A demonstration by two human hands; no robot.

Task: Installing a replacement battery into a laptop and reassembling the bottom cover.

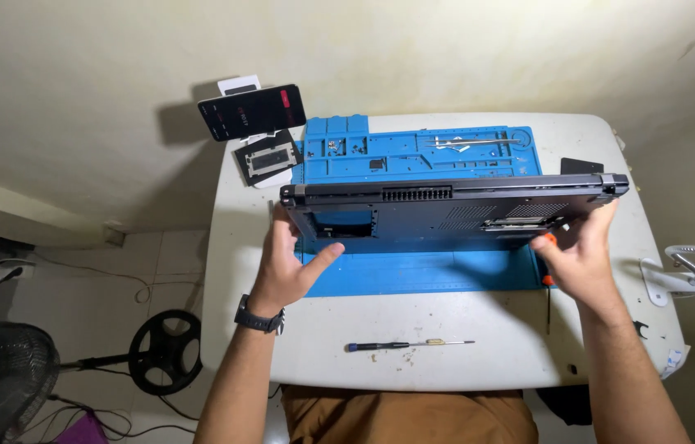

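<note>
Head view: two bare hands hold one dark grey laptop [454, 210], turned underside up and tilted above a blue silicone work mat [421, 271] on a white table [462, 345]. The laptop's base shows one long vent grille along its far edge, a perforated patch to the right, and one open rectangular bay at the left through which blue shows. The left hand [286, 263], with a black wristwatch [258, 317], grips the laptop's left edge, fingers behind and thumb spread toward the underside. The right hand [581, 255] clasps the right edge, fingers curled round it, with something orange [550, 239] beside the thumb. One slim screwdriver [409, 344] lies near the table's front edge. One dark phone [251, 110] stands propped at the far left corner.
</note>
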